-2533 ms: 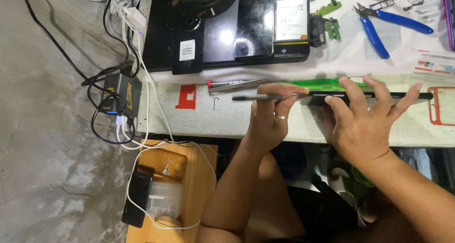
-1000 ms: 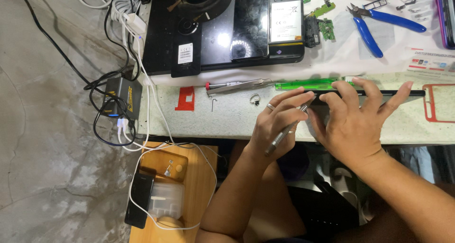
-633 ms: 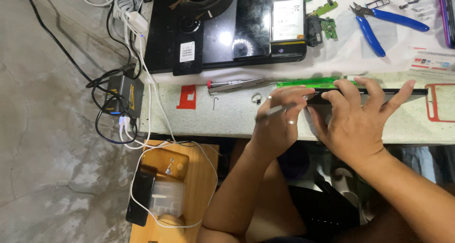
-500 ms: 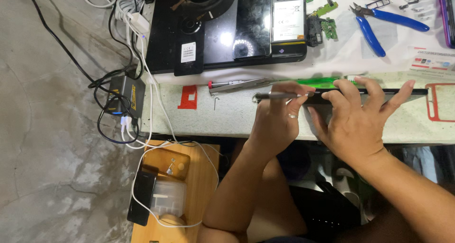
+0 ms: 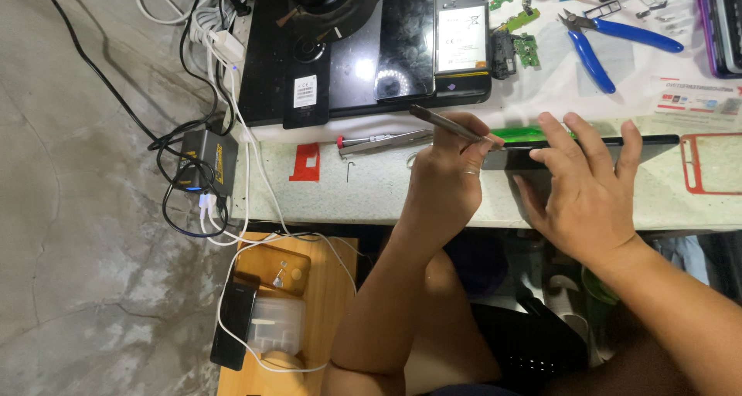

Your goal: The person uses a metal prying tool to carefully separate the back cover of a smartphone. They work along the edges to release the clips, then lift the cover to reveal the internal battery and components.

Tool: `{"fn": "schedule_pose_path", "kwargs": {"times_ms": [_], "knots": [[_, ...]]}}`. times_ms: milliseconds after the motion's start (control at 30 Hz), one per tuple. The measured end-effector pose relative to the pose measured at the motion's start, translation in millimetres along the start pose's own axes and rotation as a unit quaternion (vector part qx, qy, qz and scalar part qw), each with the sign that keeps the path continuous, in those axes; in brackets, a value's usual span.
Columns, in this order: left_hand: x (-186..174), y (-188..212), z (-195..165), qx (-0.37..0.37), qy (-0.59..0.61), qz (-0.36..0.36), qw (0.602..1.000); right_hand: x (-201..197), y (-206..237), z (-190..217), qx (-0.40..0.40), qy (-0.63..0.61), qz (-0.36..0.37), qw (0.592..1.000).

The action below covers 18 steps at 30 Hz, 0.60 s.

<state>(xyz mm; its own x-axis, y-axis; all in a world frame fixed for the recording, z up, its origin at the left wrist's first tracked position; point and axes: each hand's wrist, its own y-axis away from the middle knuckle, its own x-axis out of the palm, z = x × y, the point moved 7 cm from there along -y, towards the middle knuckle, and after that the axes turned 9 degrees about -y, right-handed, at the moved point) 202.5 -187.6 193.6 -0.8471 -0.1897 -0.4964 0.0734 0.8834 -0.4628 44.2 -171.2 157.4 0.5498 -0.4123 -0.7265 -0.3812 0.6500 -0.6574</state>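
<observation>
The left hand [image 5: 447,181] is closed in a pinch around a thin grey metal tool [image 5: 452,125], which looks like tweezers; its free end points up and to the left, over the table. The right hand [image 5: 585,189] is spread flat with the fingers apart, pressing on a thin dark flat device [image 5: 649,143] that lies along the pale green table top [image 5: 371,191] near its front edge. The tips of the left hand meet the left end of this device. Behind the device, partly hidden by both hands, lies a bright green flat piece [image 5: 519,133].

Just left of the left hand rests a small screwdriver with a red end and a metal shaft [image 5: 379,140], and further left a red rectangular frame piece [image 5: 305,163]. At the right edge lies a larger red frame [image 5: 711,164]. At the back stands a black base plate with a glossy dark screen panel [image 5: 363,52] and a phone battery [image 5: 461,39] on it. To its right are small green circuit boards [image 5: 525,48] and blue-handled cutting pliers [image 5: 610,40].

Left of the table, black and white cables [image 5: 224,95] run to a dark charger box [image 5: 202,160]. Below, a wooden stool [image 5: 325,311] carries a black phone [image 5: 233,334].
</observation>
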Motion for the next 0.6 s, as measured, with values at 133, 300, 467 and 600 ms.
{"fn": "schedule_pose_path", "kwargs": {"times_ms": [133,300,467,600], "knots": [[18,4,-24,-0.016,0.005,0.002,1.0,-26,14,-13,-0.012,-0.015,-0.005,1.0],[41,12,-59,-0.027,0.016,0.002,1.0,-57,40,-28,-0.018,-0.023,-0.003,1.0],[53,24,-85,-0.043,0.024,0.008,0.999,-80,59,-30,-0.024,-0.018,-0.003,1.0],[56,32,-95,-0.041,0.016,0.002,0.999,-90,66,-27,-0.019,-0.011,0.003,1.0]]}}
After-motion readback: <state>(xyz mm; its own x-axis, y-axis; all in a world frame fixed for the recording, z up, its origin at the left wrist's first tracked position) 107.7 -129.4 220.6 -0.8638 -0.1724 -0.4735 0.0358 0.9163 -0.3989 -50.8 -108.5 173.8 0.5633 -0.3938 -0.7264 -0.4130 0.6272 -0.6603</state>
